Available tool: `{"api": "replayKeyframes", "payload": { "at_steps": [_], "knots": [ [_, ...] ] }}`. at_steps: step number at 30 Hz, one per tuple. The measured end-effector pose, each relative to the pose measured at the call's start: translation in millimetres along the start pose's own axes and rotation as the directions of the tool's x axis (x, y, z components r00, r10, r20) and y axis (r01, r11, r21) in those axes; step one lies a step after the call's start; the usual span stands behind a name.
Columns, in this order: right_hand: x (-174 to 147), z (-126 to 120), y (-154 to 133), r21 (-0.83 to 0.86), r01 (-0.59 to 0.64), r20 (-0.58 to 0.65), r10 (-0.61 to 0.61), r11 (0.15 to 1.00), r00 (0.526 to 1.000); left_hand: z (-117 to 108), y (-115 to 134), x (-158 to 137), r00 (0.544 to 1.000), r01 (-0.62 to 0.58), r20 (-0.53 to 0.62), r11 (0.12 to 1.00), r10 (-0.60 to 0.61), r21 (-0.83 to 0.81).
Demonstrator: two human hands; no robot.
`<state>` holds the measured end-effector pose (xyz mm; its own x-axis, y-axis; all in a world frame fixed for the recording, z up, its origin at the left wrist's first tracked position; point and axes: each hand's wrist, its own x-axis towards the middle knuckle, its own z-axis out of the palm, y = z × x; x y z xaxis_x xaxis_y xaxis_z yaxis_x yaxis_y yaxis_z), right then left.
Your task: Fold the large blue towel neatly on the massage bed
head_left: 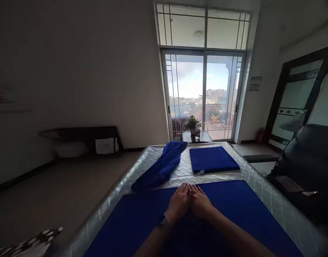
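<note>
A large blue cloth (233, 207) lies spread flat across the near part of the mattress (263, 182). My left hand (180, 200) and my right hand (199, 200) rest side by side on it, near its far edge, thumbs touching. Both hands lie flat with the fingers stretched forward, holding nothing. A watch sits on my left wrist. Beyond the hands, a neatly folded blue cloth (213, 159) with a white tag lies to the right. To the left is a crumpled blue cloth (164, 166), loosely bunched lengthwise.
Past the mattress stands a small dark table (204, 137) with a potted plant (192, 123) and a bottle (197, 129), in front of sliding glass doors (204, 92). A dark armchair (311, 160) is at the right. Against the left wall is a low dark bench (86, 134).
</note>
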<state>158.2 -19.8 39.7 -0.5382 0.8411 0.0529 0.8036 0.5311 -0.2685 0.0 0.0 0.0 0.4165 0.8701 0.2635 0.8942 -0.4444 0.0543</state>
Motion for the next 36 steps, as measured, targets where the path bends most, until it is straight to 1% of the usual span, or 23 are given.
{"api": "replayKeyframes", "payload": {
  "at_steps": [7, 10, 13, 17, 21, 25, 30, 33, 36],
  "knots": [
    [3, 8, 3, 0.023, 0.015, -0.032, -0.014, 1.000, 0.999, 23, -6, -1, 0.992, -0.009, -0.126, 1.000, 0.008, -0.009],
    [5, 11, 4, 0.000, 0.028, -0.026, -0.028, 1.000, 0.999, 29, -9, -2, 0.989, -0.019, -0.147, 0.999, 0.014, -0.027],
    [6, 12, 6, -0.014, 0.031, -0.026, -0.031, 0.999, 0.999, 31, -10, -1, 0.989, 0.002, -0.148, 0.999, -0.008, -0.040],
    [6, 14, 7, -0.004, 0.033, -0.024, -0.033, 0.999, 0.999, 32, -8, 0, 0.992, 0.036, -0.116, 0.999, -0.040, -0.033],
    [6, 14, 8, 0.002, 0.033, -0.029, -0.033, 0.999, 0.999, 31, -8, 1, 0.995, 0.036, -0.095, 0.999, -0.038, -0.016],
    [5, 14, 7, 0.021, 0.002, -0.050, -0.001, 1.000, 0.999, 28, -8, 1, 0.997, 0.035, -0.072, 0.999, -0.035, -0.004],
    [3, 13, 9, 0.070, -0.057, -0.056, 0.061, 0.996, 0.997, 23, -9, -1, 0.997, 0.072, -0.031, 0.997, -0.072, -0.013],
    [-4, 9, 21, 0.084, -0.121, -0.041, 0.124, 0.989, 0.991, 14, -18, -6, 0.996, 0.088, 0.013, 0.996, -0.088, -0.008],
    [-18, 0, 49, 0.046, -0.198, -0.024, 0.199, 0.979, 0.980, -2, -37, -19, 0.992, 0.108, 0.058, 0.994, -0.108, 0.007]
  ]
}}
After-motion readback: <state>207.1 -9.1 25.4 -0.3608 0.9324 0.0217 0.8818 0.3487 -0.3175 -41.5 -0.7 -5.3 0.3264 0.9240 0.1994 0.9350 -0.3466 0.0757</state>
